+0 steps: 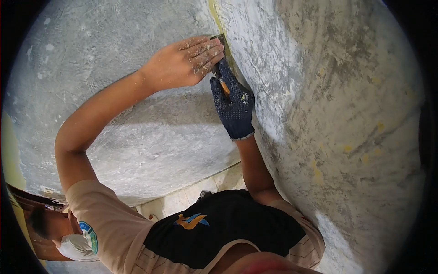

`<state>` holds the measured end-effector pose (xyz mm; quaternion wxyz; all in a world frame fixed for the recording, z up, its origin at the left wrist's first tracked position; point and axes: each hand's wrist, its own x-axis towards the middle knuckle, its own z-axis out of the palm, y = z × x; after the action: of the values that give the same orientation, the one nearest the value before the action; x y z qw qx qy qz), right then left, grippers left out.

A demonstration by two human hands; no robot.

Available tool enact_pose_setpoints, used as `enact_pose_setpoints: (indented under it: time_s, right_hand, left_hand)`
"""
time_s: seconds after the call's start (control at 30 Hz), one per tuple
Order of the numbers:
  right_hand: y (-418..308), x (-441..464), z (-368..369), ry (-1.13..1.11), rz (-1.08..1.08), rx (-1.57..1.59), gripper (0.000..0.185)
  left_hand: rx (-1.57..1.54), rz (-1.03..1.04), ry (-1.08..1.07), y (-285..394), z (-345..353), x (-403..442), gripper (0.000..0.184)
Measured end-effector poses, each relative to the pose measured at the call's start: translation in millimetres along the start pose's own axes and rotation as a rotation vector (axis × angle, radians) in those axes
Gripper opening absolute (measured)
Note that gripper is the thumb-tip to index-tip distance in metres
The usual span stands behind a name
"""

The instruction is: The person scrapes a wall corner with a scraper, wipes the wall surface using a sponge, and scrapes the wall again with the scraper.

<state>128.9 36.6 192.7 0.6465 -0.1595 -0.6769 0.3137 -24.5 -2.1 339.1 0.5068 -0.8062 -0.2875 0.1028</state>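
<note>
The left arm bends sharply at the elbow, its bare left hand [185, 65] pressing flat fingers over a putty knife [225, 87] at the wall corner [217, 16]. The gloved right hand [233, 102] grips the orange handle, mostly hidden; fingers cover much of the dark blade [222, 38].

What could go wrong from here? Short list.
1. Finger nick: the left hand is bare, its fingertips right by the dark blade; a slip might cut or scrape them.
2. Wall gouge: the blade sits at the corner, so a twist of the orange handle in the gloved right hand could mark the right-hand wall or the left one.
3. Grip loss: crumbs cling to the bare fingers and may make them slide.
</note>
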Motion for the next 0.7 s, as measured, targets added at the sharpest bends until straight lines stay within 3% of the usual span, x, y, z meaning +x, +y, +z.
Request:
enact_pose_setpoints:
  time_s: [0.2, 0.4, 0.53, 0.6, 0.63, 0.7]
  right_hand:
    - [13, -4, 2, 0.054, -0.132, -0.194, 0.048]
    - [35, -24, 3, 0.053, -0.108, -0.236, 0.052]
    - [58, -46, 5, 0.075, -0.205, -0.235, 0.054]
    - [70, -64, 13, 0.104, 0.153, 0.235, 0.055]
    - [70, -66, 15, 0.108, 0.158, 0.237, 0.055]
    - [66, -67, 16, 0.069, 0.709, 1.215, 0.049]
  left_hand:
    - [-0.003, 0.012, 0.107, -3, 5, 0, 0.039]
    - [-0.056, -0.022, 0.086, 2, -1, 3, 0.037]
    - [-0.060, -0.044, 0.052, 7, 0, 2, 0.038]
    - [-0.011, -0.048, 0.048, 8, 1, 3, 0.040]
    - [-0.015, -0.044, 0.046, 8, 2, 1, 0.040]
    - [-0.040, -0.060, 0.063, 9, 4, 0, 0.041]
